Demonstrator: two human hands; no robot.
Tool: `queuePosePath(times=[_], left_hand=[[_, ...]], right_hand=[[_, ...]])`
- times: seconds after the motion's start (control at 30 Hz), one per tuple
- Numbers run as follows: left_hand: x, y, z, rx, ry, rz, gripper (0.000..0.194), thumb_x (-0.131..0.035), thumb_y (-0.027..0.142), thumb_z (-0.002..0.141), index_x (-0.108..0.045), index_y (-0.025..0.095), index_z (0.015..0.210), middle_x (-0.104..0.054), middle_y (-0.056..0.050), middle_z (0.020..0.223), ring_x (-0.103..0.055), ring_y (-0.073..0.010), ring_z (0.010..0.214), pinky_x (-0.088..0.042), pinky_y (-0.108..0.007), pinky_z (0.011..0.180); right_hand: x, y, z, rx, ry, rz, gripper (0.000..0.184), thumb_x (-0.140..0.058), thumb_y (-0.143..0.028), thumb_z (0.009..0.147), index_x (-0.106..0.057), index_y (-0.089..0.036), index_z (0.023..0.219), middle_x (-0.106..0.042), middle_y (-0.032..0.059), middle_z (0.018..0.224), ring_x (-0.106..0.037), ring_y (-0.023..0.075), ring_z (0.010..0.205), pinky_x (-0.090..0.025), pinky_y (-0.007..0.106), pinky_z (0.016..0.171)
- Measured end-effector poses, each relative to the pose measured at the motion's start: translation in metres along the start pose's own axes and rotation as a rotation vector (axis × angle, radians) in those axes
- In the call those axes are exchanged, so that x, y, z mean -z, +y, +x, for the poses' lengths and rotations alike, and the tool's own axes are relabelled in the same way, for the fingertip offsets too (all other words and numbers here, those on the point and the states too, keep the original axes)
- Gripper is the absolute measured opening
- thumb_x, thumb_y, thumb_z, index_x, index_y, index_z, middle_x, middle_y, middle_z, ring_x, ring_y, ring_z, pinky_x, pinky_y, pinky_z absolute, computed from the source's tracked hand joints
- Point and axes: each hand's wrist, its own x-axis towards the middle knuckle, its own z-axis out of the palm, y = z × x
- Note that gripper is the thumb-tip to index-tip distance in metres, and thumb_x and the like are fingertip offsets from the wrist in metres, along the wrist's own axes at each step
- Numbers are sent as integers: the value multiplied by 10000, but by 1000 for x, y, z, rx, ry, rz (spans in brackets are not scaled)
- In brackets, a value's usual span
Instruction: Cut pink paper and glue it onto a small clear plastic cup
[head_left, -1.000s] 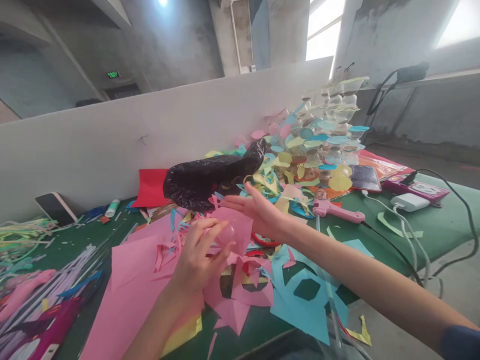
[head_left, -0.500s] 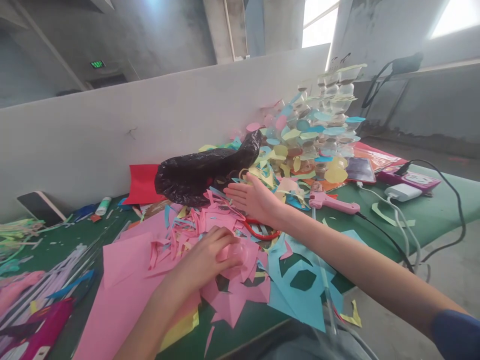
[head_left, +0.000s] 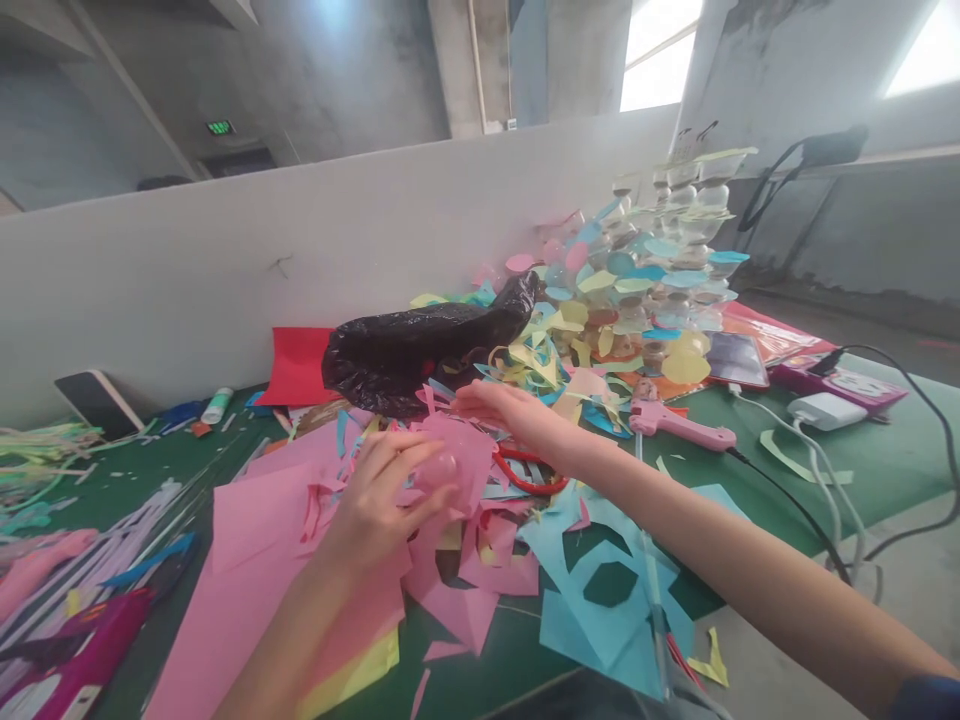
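My left hand (head_left: 386, 490) has its fingers closed round a small clear plastic cup (head_left: 437, 468). Behind the cup, a piece of pink paper (head_left: 472, 460) stands tilted up and seems to be stuck to it. My right hand (head_left: 510, 412) is just beyond the paper's right edge, fingers stretched out together, holding nothing I can see. Whether it touches the paper, I cannot tell. Red-handled scissors (head_left: 529, 485) lie under my right wrist, partly covered. Cut pink scraps (head_left: 465, 600) and blue paper with cut-out holes (head_left: 600, 640) spread in front of me.
A pink glue gun (head_left: 686, 428) with a cord lies to the right. A black plastic bag (head_left: 405, 345) sits behind the scraps, and stacked clear cups with coloured paper (head_left: 675, 250) rise at the back right. Pink sheets (head_left: 247, 600) and thin sticks (head_left: 97, 565) lie left.
My left hand has lifted the cup up and slightly left, and the pink paper has come up with it. My right hand has turned and lowered towards the paper. The view has shifted slightly.
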Motion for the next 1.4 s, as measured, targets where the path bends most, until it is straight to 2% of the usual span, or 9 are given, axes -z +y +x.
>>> queuePosePath(times=[0.13,0.23,0.3,0.57,0.7,0.83,1.03,1.27,1.4], left_hand=[[-3,-1,0,12,81,76,411,-685,241,872,-547,210,1257,-636,-83,1113,-579,-243,1053,-471,-382,923],[-8,2,-1,61,121,74,411,-683,232,879,-510,233,1253,-632,-74,1145,-565,-236,1085,-469,-374,922],[-11,5,-3,92,108,66,382,-666,233,895,-500,253,1238,-630,-65,1155,-548,-234,1105,-462,-384,946],[-16,10,-5,222,27,30,463,-642,328,904,-446,284,1320,-585,-86,1277,-477,-275,1244,-410,-477,1064],[-14,9,-5,481,-17,-128,658,-647,482,863,-381,243,1415,-456,-154,1452,-417,-331,1360,-382,-528,1088],[-11,5,-5,738,-101,-350,703,-667,515,830,-392,279,1433,-425,-131,1518,-385,-342,1414,-404,-486,1077],[-5,3,0,807,-143,-491,475,-728,431,779,-579,266,1199,-646,-60,1189,-606,-281,1139,-495,-390,935],[-4,7,3,888,-103,-631,471,-781,398,725,-603,257,1138,-674,-35,1056,-665,-239,963,-552,-319,749],[0,6,8,944,50,-708,487,-765,479,733,-575,237,1110,-670,-55,1081,-669,-231,952,-562,-329,749]], right_hand=[[4,-2,-9,33,-79,-357,351,-608,-572,867,-683,-240,954,-689,22,1036,-619,210,976,-469,314,828],[6,-3,-13,25,-209,-491,389,-665,-609,804,-595,-227,791,-543,-39,708,-500,140,649,-352,260,568],[5,-3,-14,31,-263,-487,406,-693,-597,781,-537,-223,769,-458,-63,654,-410,114,582,-284,249,522],[2,3,-14,59,-232,-427,338,-711,-520,782,-567,-218,827,-568,-28,730,-471,121,604,-350,248,527],[6,1,-14,91,-227,-497,297,-690,-484,813,-642,-218,937,-663,7,834,-571,154,679,-411,263,564],[8,-3,-16,81,-276,-590,322,-710,-490,791,-640,-237,979,-689,16,868,-607,188,725,-440,282,576],[7,-4,-16,115,-251,-678,372,-709,-496,789,-611,-240,1041,-670,25,945,-605,191,759,-430,273,562],[7,4,-10,187,-244,-720,372,-703,-503,797,-592,-236,1031,-644,10,935,-599,177,765,-442,266,585],[11,-6,-9,355,-43,-653,252,-613,-426,880,-616,-217,1022,-663,31,985,-616,182,874,-484,307,759]])
